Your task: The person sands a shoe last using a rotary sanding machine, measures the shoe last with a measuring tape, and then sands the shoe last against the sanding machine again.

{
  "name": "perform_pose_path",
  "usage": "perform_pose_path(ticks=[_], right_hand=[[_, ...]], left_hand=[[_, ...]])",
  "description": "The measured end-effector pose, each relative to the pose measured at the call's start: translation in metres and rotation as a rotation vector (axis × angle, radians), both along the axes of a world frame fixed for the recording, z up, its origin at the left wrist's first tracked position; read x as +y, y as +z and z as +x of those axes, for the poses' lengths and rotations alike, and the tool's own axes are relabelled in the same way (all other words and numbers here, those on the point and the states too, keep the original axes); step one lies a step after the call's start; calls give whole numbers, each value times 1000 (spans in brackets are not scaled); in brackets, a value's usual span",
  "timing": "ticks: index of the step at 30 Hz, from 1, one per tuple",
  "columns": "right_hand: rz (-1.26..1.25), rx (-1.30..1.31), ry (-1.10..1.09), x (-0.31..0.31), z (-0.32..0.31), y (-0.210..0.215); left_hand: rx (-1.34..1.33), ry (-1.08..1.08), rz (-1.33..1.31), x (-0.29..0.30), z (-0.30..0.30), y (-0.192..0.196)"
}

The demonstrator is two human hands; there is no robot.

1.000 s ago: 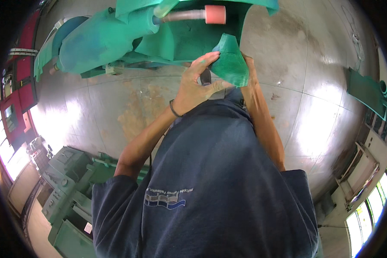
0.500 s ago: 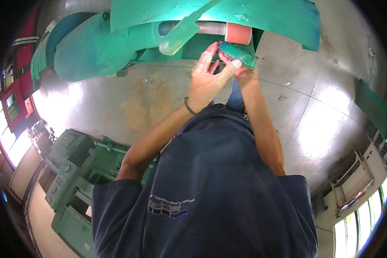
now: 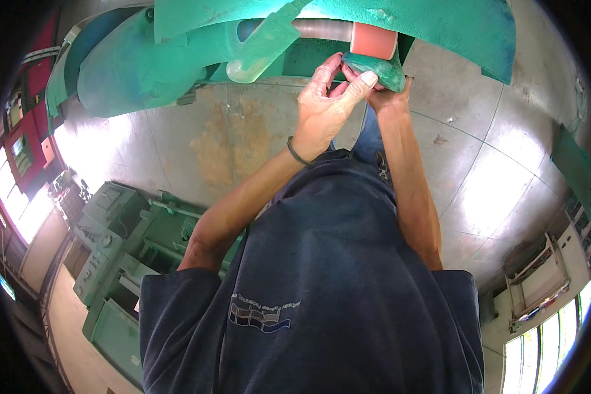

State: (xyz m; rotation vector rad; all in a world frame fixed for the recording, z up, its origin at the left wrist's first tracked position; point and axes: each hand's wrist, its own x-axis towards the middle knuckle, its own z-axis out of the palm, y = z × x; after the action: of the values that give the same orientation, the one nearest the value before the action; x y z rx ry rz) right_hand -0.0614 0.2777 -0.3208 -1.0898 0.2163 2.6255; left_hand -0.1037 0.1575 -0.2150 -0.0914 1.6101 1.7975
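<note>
A smooth, glossy green stone-like piece [image 3: 381,72] is held between my two hands, right under a salmon-coloured cylindrical wheel [image 3: 373,42]. Its upper side lies up against the wheel's lower edge; whether they touch I cannot tell. My left hand [image 3: 325,108] grips the piece from the left, thumb on its face and fingers curled at its left end. My right hand [image 3: 389,98] supports it from beneath and behind, with most of its fingers hidden by the piece. The wheel sits at the end of a metal shaft [image 3: 323,30].
Over the wheel curves a green machine hood [image 3: 453,29]. A translucent pale-green guard [image 3: 262,49] hangs left of the wheel, before a large green motor-like housing [image 3: 128,69]. Another green machine [image 3: 111,240] stands at lower left. The grey tiled floor [image 3: 469,134] has brownish stains.
The view has shifted slightly, moving the machine and hands up and right in it. The green piece is tilted a little differently and a bit closer to the wheel. Both hands keep their hold.
</note>
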Motion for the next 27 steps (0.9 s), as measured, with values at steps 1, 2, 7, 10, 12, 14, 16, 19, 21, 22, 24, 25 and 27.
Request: perform_pose_path(ticks=[1,2,7,10,12,14,16,19,21,22,24,25,27], right_hand=[[20,-14,-12,0,-1,-1],[37,-30,1,-1,-2,-1],[-3,-25,-13,-3,-1,11],[106,-22,6,-3,6,22],[43,168,-11,2,9,27],[-35,416,-32,5,9,29],[275,209,89,7,7,28],[225,93,125,8,2,23],[166,31,113,5,-2,18],[167,-15,112,5,-3,16],[110,-7,87,3,-5,11],[121,-46,86,3,-6,10],[80,-28,71,2,-5,8]], left_hand=[[0,0,0,0,0,-1],[0,-1,-1,1,-1,-1],[13,-23,-10,1,-2,6],[32,-21,26,-1,0,16],[87,-67,14,-2,1,21],[86,-64,9,-3,3,24],[97,-58,19,-3,3,23],[45,-29,14,-3,2,17],[6,0,16,-3,1,11],[4,1,15,-3,1,8],[13,-14,4,-3,-1,4],[12,-13,4,-3,-2,2],[32,-18,-11,-2,-3,3]])
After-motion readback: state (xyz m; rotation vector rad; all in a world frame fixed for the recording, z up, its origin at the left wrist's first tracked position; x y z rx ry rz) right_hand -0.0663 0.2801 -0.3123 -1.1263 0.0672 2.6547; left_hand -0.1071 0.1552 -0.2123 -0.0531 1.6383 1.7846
